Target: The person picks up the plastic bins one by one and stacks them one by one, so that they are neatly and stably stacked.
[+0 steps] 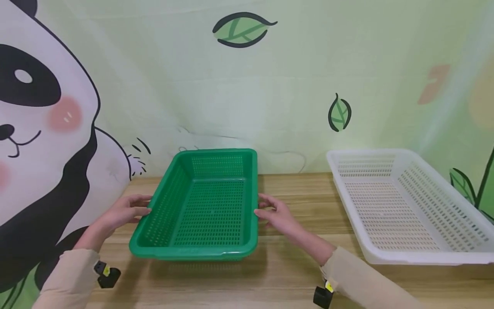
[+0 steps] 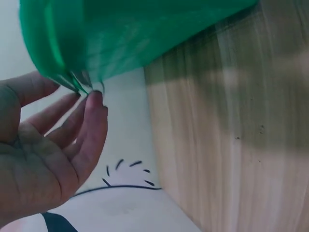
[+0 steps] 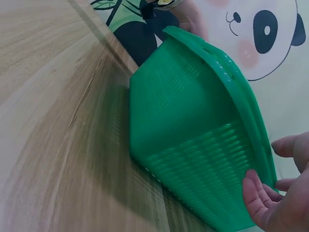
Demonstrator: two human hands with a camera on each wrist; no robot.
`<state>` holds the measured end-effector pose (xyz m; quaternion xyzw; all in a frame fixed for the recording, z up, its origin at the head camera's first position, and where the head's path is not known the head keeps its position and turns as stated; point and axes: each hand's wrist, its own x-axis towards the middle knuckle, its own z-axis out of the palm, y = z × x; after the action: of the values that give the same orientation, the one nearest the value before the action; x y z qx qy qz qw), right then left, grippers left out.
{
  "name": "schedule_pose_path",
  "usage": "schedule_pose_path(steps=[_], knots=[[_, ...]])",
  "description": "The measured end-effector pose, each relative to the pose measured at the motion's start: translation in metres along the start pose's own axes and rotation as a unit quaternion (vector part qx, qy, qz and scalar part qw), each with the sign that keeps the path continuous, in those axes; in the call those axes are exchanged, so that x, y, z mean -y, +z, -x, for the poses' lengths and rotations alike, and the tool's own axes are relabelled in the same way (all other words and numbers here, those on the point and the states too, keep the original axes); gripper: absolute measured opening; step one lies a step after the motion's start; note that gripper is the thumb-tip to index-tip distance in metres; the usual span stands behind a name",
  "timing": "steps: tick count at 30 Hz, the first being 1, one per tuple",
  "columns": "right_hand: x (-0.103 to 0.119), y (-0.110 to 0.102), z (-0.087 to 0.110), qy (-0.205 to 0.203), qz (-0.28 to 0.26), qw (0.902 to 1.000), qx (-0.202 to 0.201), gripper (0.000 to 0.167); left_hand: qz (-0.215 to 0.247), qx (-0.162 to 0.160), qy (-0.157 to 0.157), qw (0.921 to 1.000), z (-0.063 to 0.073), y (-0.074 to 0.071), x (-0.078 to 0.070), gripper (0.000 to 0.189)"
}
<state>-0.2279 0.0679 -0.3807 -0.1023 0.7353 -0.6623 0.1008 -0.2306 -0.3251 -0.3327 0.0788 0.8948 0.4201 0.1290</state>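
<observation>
A green plastic basket point(image 1: 210, 210) with slotted walls and base holds nothing. My left hand point(image 1: 125, 211) is at its left rim, the thumb by the rim's edge and the fingers curled in beneath. On the opposite side my right hand point(image 1: 278, 214) pinches the right rim between thumb and fingers. The left wrist view shows the left hand point(image 2: 58, 135) at the rim's underside. Seen from the right wrist, the fingers of the right hand point(image 3: 280, 193) bend under the green lip. Shadow falls on the table below the basket; whether its base touches cannot be told.
To the right a larger white slotted basket point(image 1: 390, 214) stands on the wood-grain table point(image 1: 297, 189). Behind both hangs a pale green cloth point(image 1: 173, 77) printed with a panda and leaves, close to the table's back edge.
</observation>
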Motion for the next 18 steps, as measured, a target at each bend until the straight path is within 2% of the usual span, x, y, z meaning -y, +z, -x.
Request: schedule_pose_path(steps=[5, 11, 13, 18], knots=[[0.006, -0.008, 0.006, -0.023, 0.033, 0.9992, 0.004, 0.050, -0.024, -0.023, 0.011, 0.9994, -0.005, 0.003, -0.011, 0.047], [0.017, -0.024, 0.010, -0.062, 0.100, 0.9931, 0.000, 0.045, -0.034, -0.091, 0.021, 0.9951, -0.012, 0.005, -0.034, 0.047], [0.021, -0.031, 0.011, -0.067, 0.115, 0.9911, -0.003, 0.044, -0.023, -0.104, 0.027, 0.9939, -0.014, 0.007, -0.044, 0.046], [0.030, -0.046, 0.011, -0.071, 0.138, 0.9877, -0.018, 0.042, 0.018, -0.112, 0.030, 0.9931, -0.020, 0.018, -0.071, 0.047]])
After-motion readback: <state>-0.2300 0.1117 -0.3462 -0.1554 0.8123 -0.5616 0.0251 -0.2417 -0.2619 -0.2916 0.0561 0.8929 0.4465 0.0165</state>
